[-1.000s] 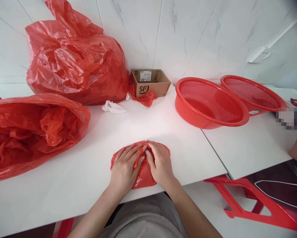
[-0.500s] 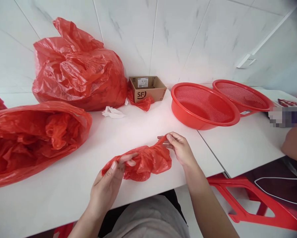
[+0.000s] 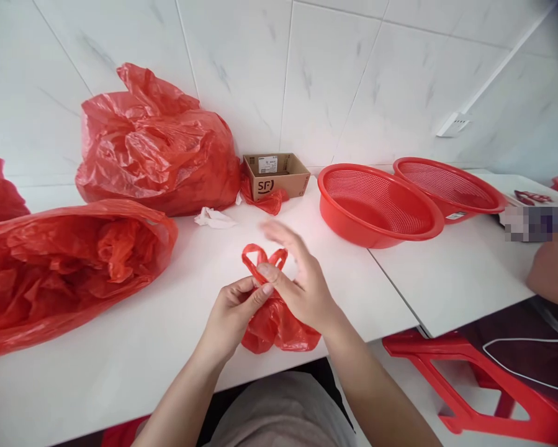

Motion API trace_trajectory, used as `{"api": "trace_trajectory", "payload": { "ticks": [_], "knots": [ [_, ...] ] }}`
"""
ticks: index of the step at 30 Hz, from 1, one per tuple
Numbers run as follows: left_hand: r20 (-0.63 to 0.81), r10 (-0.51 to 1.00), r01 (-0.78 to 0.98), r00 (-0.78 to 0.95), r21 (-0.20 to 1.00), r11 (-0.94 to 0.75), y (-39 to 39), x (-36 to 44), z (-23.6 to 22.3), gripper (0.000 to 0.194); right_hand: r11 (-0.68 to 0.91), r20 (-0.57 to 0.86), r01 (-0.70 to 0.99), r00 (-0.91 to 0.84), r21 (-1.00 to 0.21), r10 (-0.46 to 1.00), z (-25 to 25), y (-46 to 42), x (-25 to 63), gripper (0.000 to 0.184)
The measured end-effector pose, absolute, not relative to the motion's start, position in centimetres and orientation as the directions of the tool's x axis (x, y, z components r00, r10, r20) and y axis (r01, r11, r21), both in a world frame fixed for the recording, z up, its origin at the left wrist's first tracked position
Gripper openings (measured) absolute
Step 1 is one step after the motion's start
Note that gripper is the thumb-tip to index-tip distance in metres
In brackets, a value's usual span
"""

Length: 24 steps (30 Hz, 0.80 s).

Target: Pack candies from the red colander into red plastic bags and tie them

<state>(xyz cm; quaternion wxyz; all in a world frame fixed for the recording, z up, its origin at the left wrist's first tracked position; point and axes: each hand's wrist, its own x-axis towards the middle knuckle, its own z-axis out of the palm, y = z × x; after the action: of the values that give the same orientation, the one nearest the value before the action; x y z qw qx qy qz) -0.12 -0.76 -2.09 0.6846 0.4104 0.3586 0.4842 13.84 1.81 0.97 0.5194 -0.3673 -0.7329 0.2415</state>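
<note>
A small red plastic bag [image 3: 285, 329] hangs gathered near the table's front edge, its two handle loops standing up. My left hand [image 3: 229, 313] pinches the gathered neck of this bag between thumb and fingers, just below the loops. Over the bag's right side is my right hand [image 3: 309, 292], its fingers stretched out and partly blurred, with the thumb lying against the loops. Part of the bag is hidden behind my right hand.
An open large red bag [image 3: 134, 288] full of crumpled red plastic lies left. Behind are a bulging red bag [image 3: 157, 149], a white scrap [image 3: 213, 218] and a cardboard box [image 3: 283, 185]. Two red baskets [image 3: 376, 233] stand right. A red stool [image 3: 446, 366] and another person's arm [image 3: 549, 267] are at right.
My hands have come together from either side of the bag. The bag's handles, earlier stretched apart sideways, now stand together as loops above my left fingers.
</note>
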Motion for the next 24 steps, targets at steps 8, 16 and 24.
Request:
{"api": "trace_trajectory", "payload": {
  "ticks": [8, 16, 24],
  "knots": [
    [0.046, 0.999, -0.518, 0.005, 0.854, -0.036, -0.2, -0.6, -2.6, 0.024, 0.427, 0.38, 0.675, -0.228, -0.602, 0.896, -7.5, -1.5, 14.0, 0.04],
    [0.055, 0.998, -0.498, 0.018, 0.866, -0.039, 0.2, -1.1, -2.1, 0.024, 0.293, 0.103, 0.454, -0.399, -0.841, 0.911, -3.2, -0.4, 18.0, 0.051],
    [-0.018, 0.995, -0.361, 0.093, 0.931, 0.051, 0.1, -0.7, -1.4, 0.022, 0.323, 0.313, 0.134, -0.088, -0.937, 0.946, -0.7, 0.2, 14.8, 0.023]
  ]
}}
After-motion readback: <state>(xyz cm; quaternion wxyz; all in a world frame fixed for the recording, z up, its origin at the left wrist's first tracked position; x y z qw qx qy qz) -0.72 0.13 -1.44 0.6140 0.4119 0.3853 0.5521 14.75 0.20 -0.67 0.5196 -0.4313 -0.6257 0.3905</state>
